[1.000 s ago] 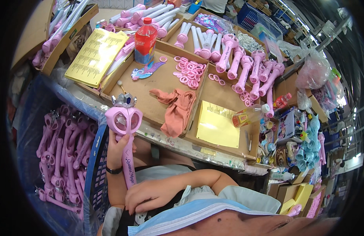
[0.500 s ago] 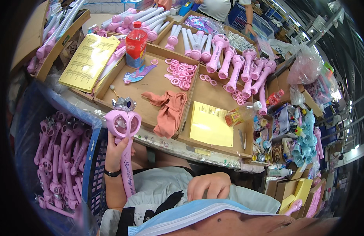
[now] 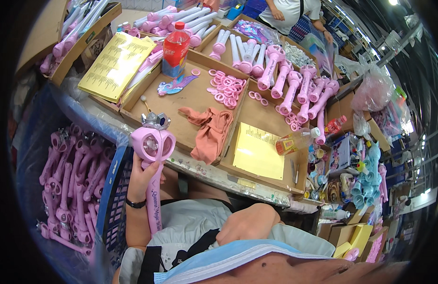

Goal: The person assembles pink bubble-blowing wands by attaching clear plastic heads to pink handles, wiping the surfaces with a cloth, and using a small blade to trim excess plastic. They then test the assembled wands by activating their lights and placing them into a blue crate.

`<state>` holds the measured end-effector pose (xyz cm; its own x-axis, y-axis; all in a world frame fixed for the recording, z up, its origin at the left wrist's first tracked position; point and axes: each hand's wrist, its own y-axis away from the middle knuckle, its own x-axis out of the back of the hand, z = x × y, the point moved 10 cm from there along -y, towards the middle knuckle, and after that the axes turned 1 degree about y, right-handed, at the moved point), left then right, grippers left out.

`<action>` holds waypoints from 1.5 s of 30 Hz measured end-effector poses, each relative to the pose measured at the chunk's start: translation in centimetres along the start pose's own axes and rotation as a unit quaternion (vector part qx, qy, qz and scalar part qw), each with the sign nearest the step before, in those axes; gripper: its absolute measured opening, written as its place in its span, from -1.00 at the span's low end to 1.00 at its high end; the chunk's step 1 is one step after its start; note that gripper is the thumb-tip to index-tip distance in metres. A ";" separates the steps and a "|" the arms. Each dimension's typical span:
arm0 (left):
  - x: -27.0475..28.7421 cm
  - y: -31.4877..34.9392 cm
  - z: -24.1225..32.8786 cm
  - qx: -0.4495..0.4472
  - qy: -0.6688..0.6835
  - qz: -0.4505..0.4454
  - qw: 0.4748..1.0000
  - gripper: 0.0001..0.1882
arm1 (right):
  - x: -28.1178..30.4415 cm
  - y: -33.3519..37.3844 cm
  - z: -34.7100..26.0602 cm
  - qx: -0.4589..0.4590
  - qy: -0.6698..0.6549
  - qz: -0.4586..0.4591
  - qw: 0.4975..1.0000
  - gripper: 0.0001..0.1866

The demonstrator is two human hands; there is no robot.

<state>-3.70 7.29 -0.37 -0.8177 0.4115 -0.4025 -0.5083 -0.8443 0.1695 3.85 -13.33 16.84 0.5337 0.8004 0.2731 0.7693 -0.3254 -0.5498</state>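
Observation:
My left hand [image 3: 144, 180], with a dark band at its wrist, is wrapped round a pink toy wand [image 3: 153, 199] just below its head. The wand stands nearly upright, with an openwork round head, a clear gem inside and a silver crown on top; dark lettering runs down its handle. My right hand [image 3: 249, 222] is curled in front of my chest, its fingertips hidden. What it holds, if anything, does not show. Beside my left arm, a blue basket [image 3: 115, 199] lined with plastic holds many similar pink wands [image 3: 67, 189].
On the bench, shallow cardboard trays [image 3: 181, 142] hold pink rings [image 3: 228, 89], an orange cloth [image 3: 212, 135], yellow sheets [image 3: 259, 150] and pink handles [image 3: 292, 90]. Two drink bottles stand or lie there, one a red-labelled bottle [image 3: 176, 49]. Another person [image 3: 290, 16] stands beyond the bench.
The view has shifted slightly, so the bench appears farther right. My left hand still grips the wand. My right hand has turned, and its fingers now show less than before.

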 end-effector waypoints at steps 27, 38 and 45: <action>1.9 -0.6 0.4 0.003 0.032 0.020 0.999 -0.46 | 4.4 7.7 -3.5 0.050 -0.101 0.122 0.986 -0.69; 2.2 -0.7 0.0 -0.008 0.003 0.021 1.000 -0.51 | 5.5 8.4 -5.9 0.044 0.013 0.130 0.990 -0.72; 2.2 -0.5 0.1 -0.023 0.009 0.008 1.000 -0.51 | 11.5 9.8 5.1 -0.405 0.194 0.153 0.880 -0.63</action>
<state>-5.28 8.68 -1.27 -0.8202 0.3924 -0.4163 -0.4820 -0.8659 0.1336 15.71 -4.74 10.58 0.7183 0.4313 0.5459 0.4828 -0.8740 0.0554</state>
